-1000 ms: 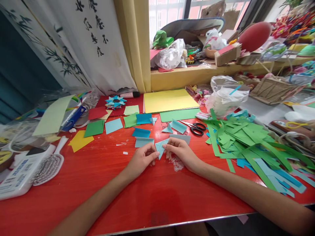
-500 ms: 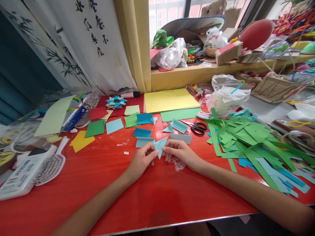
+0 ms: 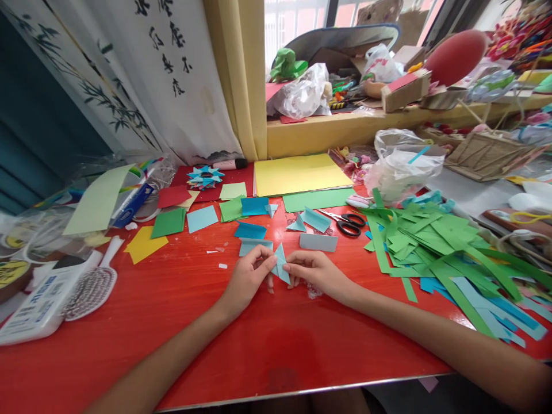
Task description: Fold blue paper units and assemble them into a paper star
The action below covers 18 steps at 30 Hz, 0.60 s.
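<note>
Between my two hands is a small light-blue folded paper piece [image 3: 281, 264], pointed at top and bottom. My left hand [image 3: 252, 273] pinches its left side between thumb and fingers. On its right side my right hand [image 3: 317, 270] grips it the same way, thumb on top. Just beyond my hands lie folded blue paper pieces [image 3: 250, 230], a light-blue creased piece [image 3: 316, 219] and a grey-blue folded strip [image 3: 318, 242]. A blue and white folded-paper ring [image 3: 205, 177] rests farther back on dark red paper.
Black-handled scissors [image 3: 350, 224] lie right of centre, beside a heap of green paper strips [image 3: 435, 247]. Coloured paper squares [image 3: 168, 222] and a hairbrush [image 3: 92, 287] are on the left. A yellow sheet [image 3: 302, 175] lies at the back of the red table [image 3: 241, 356].
The folded paper has been turned in my fingers, its points now nearer to vertical. Both hands still hold it, and the view has shifted slightly.
</note>
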Available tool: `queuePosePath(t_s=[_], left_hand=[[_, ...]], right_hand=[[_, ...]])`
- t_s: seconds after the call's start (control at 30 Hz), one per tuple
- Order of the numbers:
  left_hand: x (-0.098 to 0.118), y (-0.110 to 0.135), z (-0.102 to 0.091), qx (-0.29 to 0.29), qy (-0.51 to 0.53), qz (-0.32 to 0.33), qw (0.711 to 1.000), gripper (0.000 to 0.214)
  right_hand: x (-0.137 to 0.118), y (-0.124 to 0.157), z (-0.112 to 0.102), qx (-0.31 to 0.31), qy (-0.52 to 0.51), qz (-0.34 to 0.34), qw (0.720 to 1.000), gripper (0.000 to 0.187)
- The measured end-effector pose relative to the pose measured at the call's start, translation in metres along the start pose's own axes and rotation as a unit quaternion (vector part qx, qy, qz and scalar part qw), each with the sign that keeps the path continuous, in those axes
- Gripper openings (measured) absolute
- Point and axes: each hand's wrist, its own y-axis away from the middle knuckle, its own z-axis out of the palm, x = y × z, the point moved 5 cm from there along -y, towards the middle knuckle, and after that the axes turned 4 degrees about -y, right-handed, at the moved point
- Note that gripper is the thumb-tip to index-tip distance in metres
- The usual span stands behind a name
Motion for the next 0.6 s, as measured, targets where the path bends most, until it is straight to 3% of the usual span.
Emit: queuePosePath(t_s=[0.1, 0.2, 0.3, 0.37, 0.43, 0.5, 0.6], left_hand=[[0.002, 0.001, 0.000, 0.008, -0.045, 0.019, 0.999, 0.019], [0.010, 0.004, -0.007, 0.098, -0.160, 0.095, 0.978, 0.016], [0.022, 0.009, -0.006, 0.137, -0.316, 0.222, 0.912, 0.032], [0.026, 0.011, 0.000, 0.108, -0.401, 0.299, 0.859, 0.037], [0.026, 0.012, 0.006, 0.079, -0.447, 0.337, 0.825, 0.039], [0.025, 0.012, 0.008, 0.067, -0.460, 0.340, 0.817, 0.039], [0.023, 0.011, 0.008, 0.056, -0.435, 0.322, 0.839, 0.039]], right_hand=[[-0.001, 0.001, -0.004, 0.027, -0.023, 0.005, 0.999, 0.019], [0.001, 0.001, -0.006, 0.036, -0.038, 0.011, 0.999, 0.019], [0.003, 0.000, -0.006, 0.039, -0.045, 0.006, 0.998, 0.020], [0.003, 0.000, -0.006, 0.036, -0.051, -0.003, 0.998, 0.020], [0.002, -0.001, -0.005, 0.034, -0.052, -0.010, 0.998, 0.020], [0.001, 0.000, -0.005, 0.038, -0.048, -0.012, 0.998, 0.021], [-0.001, 0.000, -0.006, 0.048, -0.047, -0.006, 0.998, 0.024]])
